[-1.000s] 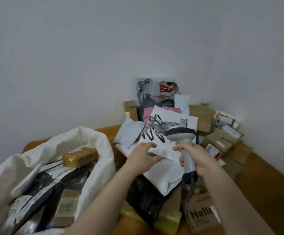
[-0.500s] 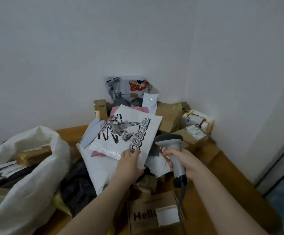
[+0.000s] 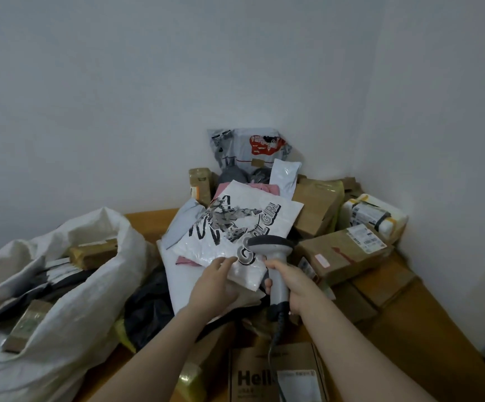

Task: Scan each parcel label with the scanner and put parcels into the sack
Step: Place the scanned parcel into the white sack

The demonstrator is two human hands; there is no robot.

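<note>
I see both forearms reaching in from the bottom of the frame toward the parcel heap at centre. The left hand (image 3: 218, 281) sits palm-down at the near edge of the white mailer (image 3: 235, 224) printed "COOL GIRL", pinching it: the fingers (image 3: 223, 262) lie on its top face, and the thumb appears to be tucked under the near corner. The mailer lies tilted on top of the heap, printed side up. Just right of it, the right hand (image 3: 293, 281) is wrapped around the grip of the grey scanner (image 3: 277, 265), wrist roughly straight. The scanner stands nearly upright, its head overlapping the mailer's lower right edge and facing away from me; I cannot see a label on the mailer. Its cord (image 3: 274, 340) hangs down over a brown box (image 3: 252, 375) marked "Hell". The white sack (image 3: 70, 300) gapes open at lower left of the frame, with parcels already inside. A labelled carton (image 3: 345, 253) lies right of centre on the wooden worktop (image 3: 423, 329).
</note>
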